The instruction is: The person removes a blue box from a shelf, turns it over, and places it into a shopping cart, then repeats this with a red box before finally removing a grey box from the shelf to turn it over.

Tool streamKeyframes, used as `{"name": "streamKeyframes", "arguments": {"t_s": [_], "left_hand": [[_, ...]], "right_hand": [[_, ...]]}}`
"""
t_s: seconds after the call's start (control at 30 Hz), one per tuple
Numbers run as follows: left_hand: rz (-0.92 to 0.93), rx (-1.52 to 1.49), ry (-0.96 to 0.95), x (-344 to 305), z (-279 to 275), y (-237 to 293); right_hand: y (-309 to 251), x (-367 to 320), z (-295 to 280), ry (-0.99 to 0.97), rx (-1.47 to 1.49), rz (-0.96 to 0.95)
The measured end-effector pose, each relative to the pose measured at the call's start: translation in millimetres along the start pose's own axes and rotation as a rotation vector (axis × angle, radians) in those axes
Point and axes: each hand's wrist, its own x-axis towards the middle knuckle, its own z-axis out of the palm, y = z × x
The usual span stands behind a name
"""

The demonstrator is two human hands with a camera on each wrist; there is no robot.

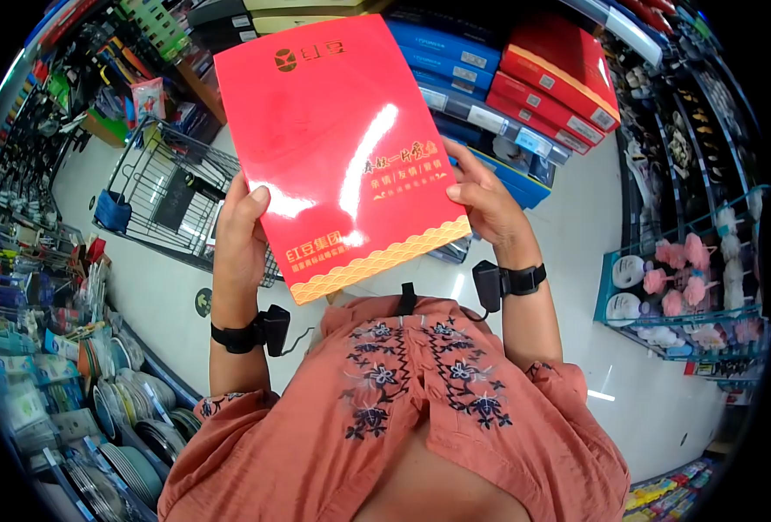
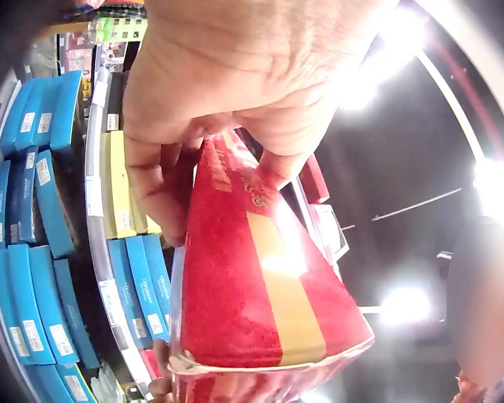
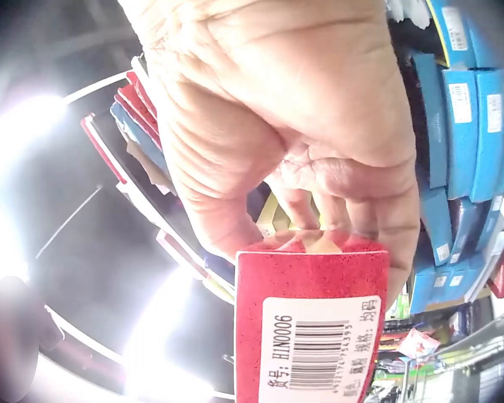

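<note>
A flat red gift box (image 1: 324, 130) with gold lettering and a gold wave band along its near edge is held up in front of the person, its broad face toward the head camera. The left hand (image 1: 244, 228) grips its left edge, thumb on the front face and fingers behind. At the right edge the right hand (image 1: 491, 204) grips it the same way, thumb on the face near the lower corner. In the left wrist view the narrow red side of the box (image 2: 244, 285) shows below the hand. A white barcode label (image 3: 323, 348) covers its end in the right wrist view.
Shelves beyond hold stacked blue boxes (image 1: 446, 56) and similar red boxes (image 1: 559, 78). A wire shopping cart (image 1: 172, 191) stands at the left on the pale floor. Plates (image 1: 133, 391) fill the near left shelf. Pink puffs (image 1: 685, 261) hang in a rack at the right.
</note>
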Motion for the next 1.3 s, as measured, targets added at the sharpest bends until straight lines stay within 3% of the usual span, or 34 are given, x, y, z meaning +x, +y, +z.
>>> {"name": "streamKeyframes", "arguments": {"t_s": [0.23,0.43,0.63,0.9,1.07,1.17,1.3], "left_hand": [[0.021,-0.026,-0.053,6,6,-3],[0.036,-0.182,-0.128,17,33,9],[-0.133,-0.303,-0.207,33,62,9],[-0.198,-0.259,-0.532,96,125,-8],[-0.025,-0.187,-0.611,125,171,-11],[0.141,0.003,-0.551,130,173,-39],[0.322,0.418,-0.541,128,195,-40]], "right_hand": [[-3,-10,-7,-0.016,0.080,-0.036],[-42,-38,1,0.028,-0.127,-0.128],[-73,-79,7,0.184,-0.175,-0.258],[-80,-108,-21,0.528,-0.151,-0.502],[-102,-103,-43,0.641,-0.103,-0.594],[-108,-92,-70,0.701,-0.068,-0.620],[-118,-77,-94,0.805,-0.082,-0.639]]}}
